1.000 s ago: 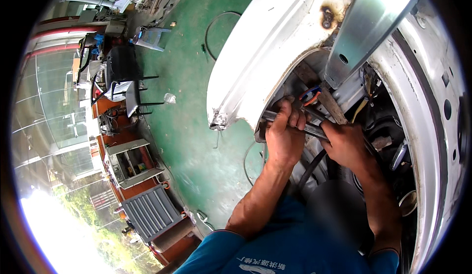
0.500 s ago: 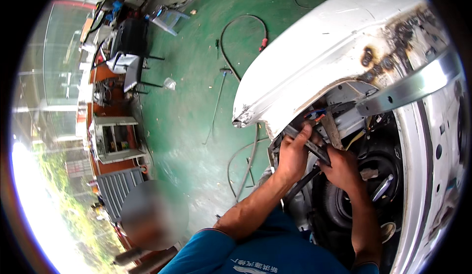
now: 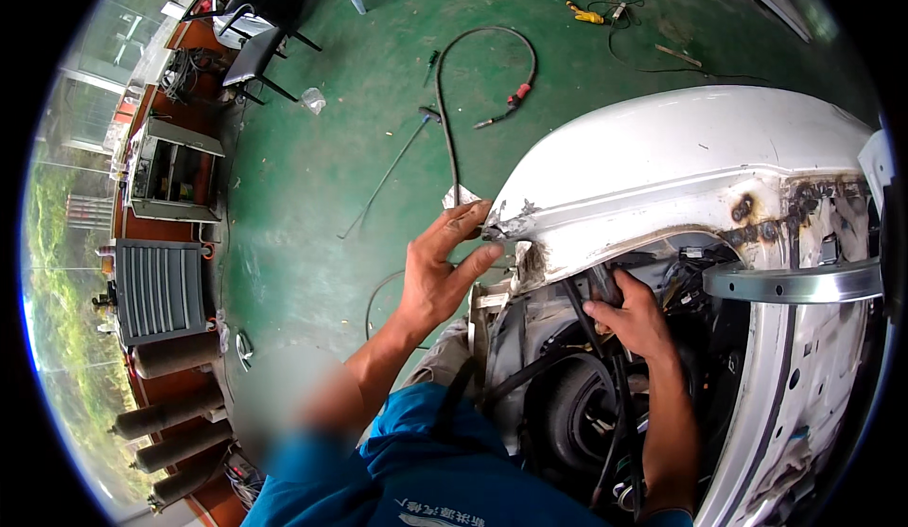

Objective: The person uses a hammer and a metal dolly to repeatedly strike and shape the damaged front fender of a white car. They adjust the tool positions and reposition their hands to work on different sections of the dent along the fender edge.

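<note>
My left hand (image 3: pixel 441 267) reaches to the bare, scuffed corner of a white car body panel (image 3: pixel 643 163). Its fingertips touch that corner, and the thumb stands apart from the fingers. Inside the opening below the panel, my right hand (image 3: pixel 632 317) is closed around a dark grey cylindrical tool (image 3: pixel 603 286), whose far end is hidden behind the panel edge. Black hoses (image 3: pixel 617 390) hang down beside this hand. Under them, a tyre (image 3: pixel 567 413) lies within the car body. Scorched, rusty weld marks (image 3: pixel 747 210) run along the panel's seam.
A curved silver metal bar (image 3: pixel 794 284) juts out at the right. On the green floor lie a welding torch (image 3: pixel 518 96) with its looped cable, a long rod (image 3: pixel 388 177) and a yellow tool (image 3: pixel 586 16). A grey cabinet (image 3: pixel 161 290), gas cylinders (image 3: pixel 180 404) and a chair (image 3: pixel 255 59) line the left.
My left hand has left the dark tool and moved up and left to the panel corner. The right hand keeps the tool. The view has shifted, so the panel appears lower.
</note>
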`<state>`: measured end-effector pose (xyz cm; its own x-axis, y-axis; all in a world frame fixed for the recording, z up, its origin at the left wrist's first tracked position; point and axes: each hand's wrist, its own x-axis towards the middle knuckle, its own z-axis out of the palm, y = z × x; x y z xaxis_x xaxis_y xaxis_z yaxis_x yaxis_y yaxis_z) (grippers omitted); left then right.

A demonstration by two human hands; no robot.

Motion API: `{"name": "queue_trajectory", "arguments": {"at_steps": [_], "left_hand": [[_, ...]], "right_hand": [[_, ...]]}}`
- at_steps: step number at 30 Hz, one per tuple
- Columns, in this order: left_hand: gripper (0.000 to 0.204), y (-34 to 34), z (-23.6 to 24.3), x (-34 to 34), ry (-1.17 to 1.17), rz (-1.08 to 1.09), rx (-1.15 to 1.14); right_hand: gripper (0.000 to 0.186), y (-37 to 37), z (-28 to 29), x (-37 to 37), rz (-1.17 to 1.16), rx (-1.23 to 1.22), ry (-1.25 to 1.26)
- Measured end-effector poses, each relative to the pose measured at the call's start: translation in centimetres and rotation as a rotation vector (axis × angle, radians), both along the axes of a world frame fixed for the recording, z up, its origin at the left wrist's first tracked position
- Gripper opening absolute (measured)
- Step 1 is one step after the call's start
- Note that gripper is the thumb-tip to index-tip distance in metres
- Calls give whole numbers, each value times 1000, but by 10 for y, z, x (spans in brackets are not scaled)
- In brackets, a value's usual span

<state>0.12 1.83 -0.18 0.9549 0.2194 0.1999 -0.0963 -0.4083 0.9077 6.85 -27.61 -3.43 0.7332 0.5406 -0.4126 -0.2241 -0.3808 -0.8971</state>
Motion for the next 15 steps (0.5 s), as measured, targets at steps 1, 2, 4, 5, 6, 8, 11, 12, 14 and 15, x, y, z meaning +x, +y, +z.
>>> {"name": "queue_trajectory", "arguments": {"at_steps": [1, 2, 4, 5, 6, 8, 11, 12, 14, 15], "left_hand": [[48, 2, -7, 2, -8, 14, -47], [48, 3, -11, 4, -16, 27, -94], [44, 2, -12, 8, -12, 18, -141], [44, 6, -13, 8, -9, -14, -113], [45, 9, -13, 9, -9, -35, -79], [46, 12, -16, 12, -25, -56, -166], [45, 15, -22, 14, -75, -111, -214], [46, 16, -19, 14, -66, -113, -187], [46, 15, -13, 14, -47, -119, -130], [46, 16, -14, 14, -48, -119, -143]], "right_hand": [[29, 6, 1, 4, -2, 18, 21], [29, 12, 2, 7, -4, 35, 42], [33, 21, 2, 13, -19, 9, -125], [34, 23, -4, 10, -24, -19, -314], [34, 27, -7, 10, -19, -38, -507], [35, 30, 2, 10, -78, -117, -432], [33, 29, 1, 6, -30, -201, -446], [33, 28, 5, 3, 16, -212, -456], [32, 27, 10, 5, 70, -231, -421], [32, 25, 12, 8, 77, -239, -377]]}}
